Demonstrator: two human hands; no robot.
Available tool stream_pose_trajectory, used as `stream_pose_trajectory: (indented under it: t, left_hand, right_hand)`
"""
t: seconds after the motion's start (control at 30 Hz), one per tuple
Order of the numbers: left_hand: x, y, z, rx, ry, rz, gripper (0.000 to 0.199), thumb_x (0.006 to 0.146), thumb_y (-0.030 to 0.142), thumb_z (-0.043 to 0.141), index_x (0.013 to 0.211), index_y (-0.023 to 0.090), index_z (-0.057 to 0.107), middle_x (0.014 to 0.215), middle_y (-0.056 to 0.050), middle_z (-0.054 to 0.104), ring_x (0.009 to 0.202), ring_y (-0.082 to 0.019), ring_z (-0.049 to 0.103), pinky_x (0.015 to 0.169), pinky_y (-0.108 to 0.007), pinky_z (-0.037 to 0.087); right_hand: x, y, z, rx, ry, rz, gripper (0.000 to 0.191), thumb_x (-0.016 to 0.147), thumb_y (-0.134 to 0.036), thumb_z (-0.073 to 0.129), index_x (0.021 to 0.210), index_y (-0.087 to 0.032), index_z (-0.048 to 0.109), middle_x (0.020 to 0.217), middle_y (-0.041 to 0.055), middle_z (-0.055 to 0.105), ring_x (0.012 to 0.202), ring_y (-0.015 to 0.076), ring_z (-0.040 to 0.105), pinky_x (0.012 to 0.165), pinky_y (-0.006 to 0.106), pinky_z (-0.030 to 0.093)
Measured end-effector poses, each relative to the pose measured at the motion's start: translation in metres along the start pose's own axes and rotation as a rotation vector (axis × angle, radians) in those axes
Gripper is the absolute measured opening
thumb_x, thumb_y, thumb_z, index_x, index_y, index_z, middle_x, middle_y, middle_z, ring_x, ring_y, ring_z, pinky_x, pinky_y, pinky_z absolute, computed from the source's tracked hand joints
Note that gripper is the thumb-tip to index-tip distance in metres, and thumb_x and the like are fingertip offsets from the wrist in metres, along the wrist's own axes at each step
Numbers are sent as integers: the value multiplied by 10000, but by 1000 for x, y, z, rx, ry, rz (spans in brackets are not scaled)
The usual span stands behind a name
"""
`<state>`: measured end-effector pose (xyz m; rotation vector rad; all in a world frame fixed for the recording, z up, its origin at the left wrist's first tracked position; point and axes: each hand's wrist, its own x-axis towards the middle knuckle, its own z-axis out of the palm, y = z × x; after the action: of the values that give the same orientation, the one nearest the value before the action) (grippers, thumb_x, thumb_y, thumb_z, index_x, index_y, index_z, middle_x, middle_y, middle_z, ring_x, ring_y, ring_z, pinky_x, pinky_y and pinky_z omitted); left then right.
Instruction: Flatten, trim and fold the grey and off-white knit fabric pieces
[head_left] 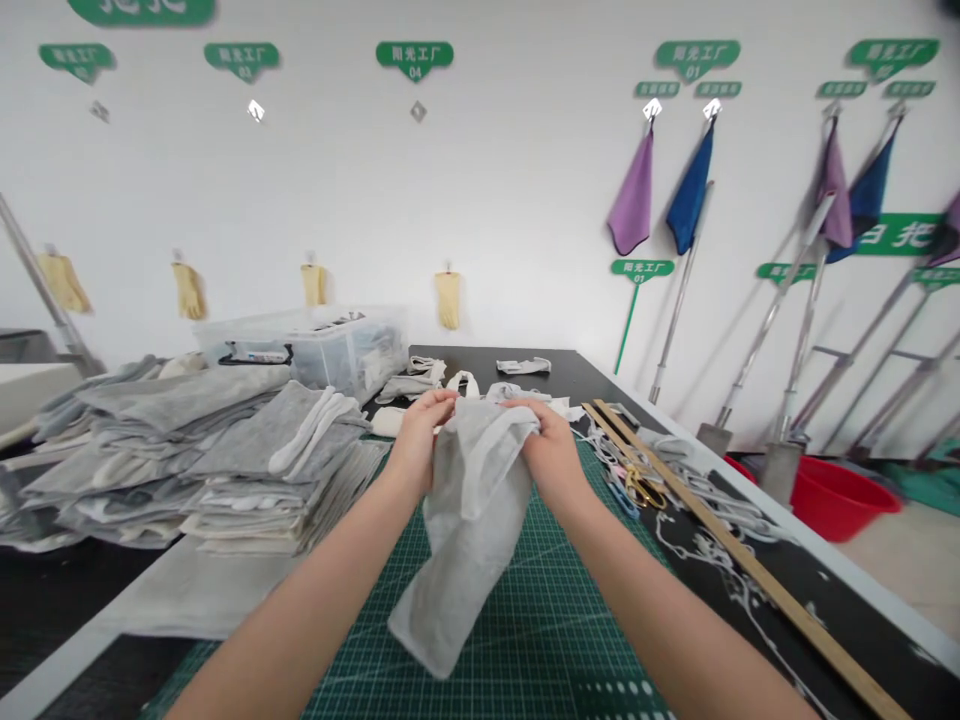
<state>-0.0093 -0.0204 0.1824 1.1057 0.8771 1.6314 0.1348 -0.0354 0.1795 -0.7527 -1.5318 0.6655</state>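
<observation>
A light grey cloth piece [472, 540] hangs between my two hands above the green cutting mat [540, 620]. My left hand [427, 430] pinches its upper left corner, and my right hand [546, 440] grips the upper right edge, where the fabric folds over. The lower end of the cloth dangles toward the left, over the mat. Just behind the hands lie small white and grey cloth pieces [409, 385] on the black table. Fingertips of both hands are partly hidden by the fabric.
Stacks of grey cloths [255, 450] fill the left side, with a clear plastic box [322, 345] behind. On the right lie a wooden strip [750, 560], scissors [643, 488] and tangled cords [720, 555]. A red basin [840, 495] stands beyond the table edge.
</observation>
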Motion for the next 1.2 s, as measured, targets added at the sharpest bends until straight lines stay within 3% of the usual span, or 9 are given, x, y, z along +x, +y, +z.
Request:
stream_pose_trajectory:
  t: [0.17, 0.3, 0.47, 0.6, 0.7, 0.9, 0.97, 1.1, 1.2]
  left_hand:
    - [-40, 11, 6, 224, -103, 320, 260, 677, 365, 468, 853, 177, 508, 684, -14, 529, 599, -117, 471, 536, -228, 376]
    - [-63, 8, 15, 570, -161, 349, 310, 618, 333, 544, 898, 204, 518, 674, -4, 531, 569, -117, 452, 528, -233, 344]
    - [-43, 10, 11, 645, -65, 398, 133, 644, 257, 487, 719, 181, 567, 643, 11, 528, 593, -114, 438, 554, -234, 324]
    - [-23, 37, -1, 611, 10, 425, 146, 556, 244, 562, 675, 159, 566, 532, 27, 473, 509, -94, 382, 483, -220, 273]
    - [-17, 58, -5, 756, 1, 541, 113, 537, 216, 563, 636, 163, 572, 521, 30, 470, 511, -95, 380, 497, -227, 269]
    - [-18, 87, -11, 941, 80, 760, 108, 554, 141, 506, 637, 171, 568, 606, 29, 518, 578, -112, 420, 584, -241, 300]
    - [-16, 94, -16, 965, 69, 725, 98, 548, 157, 519, 635, 161, 563, 577, 28, 500, 555, -108, 407, 559, -237, 294]
    - [-6, 102, -29, 946, -71, 557, 124, 529, 204, 561, 629, 131, 546, 551, 18, 475, 552, -106, 398, 536, -225, 287]
    - [2, 102, -39, 931, -19, 572, 127, 515, 197, 579, 604, 125, 525, 539, 16, 450, 563, -106, 388, 543, -222, 284]
  right_hand:
    - [-2, -12, -11, -147, 164, -1, 234, 630, -108, 443, 829, -174, 547, 789, -9, 547, 716, 129, 481, 638, 222, 358]
    - [-12, -24, -8, -259, 162, -17, 279, 617, -98, 446, 873, -190, 508, 757, -22, 545, 663, 116, 482, 596, 211, 356]
    - [-14, -37, -15, -170, -45, 38, 354, 590, -141, 537, 938, -174, 486, 736, 0, 554, 604, 113, 481, 546, 210, 357]
    - [-10, -52, -31, 108, -221, 215, 360, 597, -245, 574, 934, -130, 517, 688, 30, 549, 563, 107, 472, 526, 216, 355]
    - [-6, -58, -44, 157, -326, 324, 236, 632, -297, 534, 766, -107, 571, 671, 41, 544, 561, 108, 479, 504, 211, 353]
    - [6, -50, -73, -492, -372, 168, 124, 604, -237, 551, 626, -115, 551, 556, 11, 485, 514, 111, 447, 434, 199, 300]
    - [7, -51, -81, -421, -346, 198, 137, 581, -235, 582, 628, -115, 536, 543, 6, 476, 499, 103, 437, 423, 191, 287]
    - [1, -60, -88, 14, -319, 375, 208, 559, -236, 616, 617, -126, 449, 524, -5, 475, 437, 87, 425, 400, 184, 285]
    - [-4, -58, -90, 16, -359, 439, 215, 555, -228, 620, 660, -123, 465, 556, 13, 503, 450, 104, 453, 404, 194, 305]
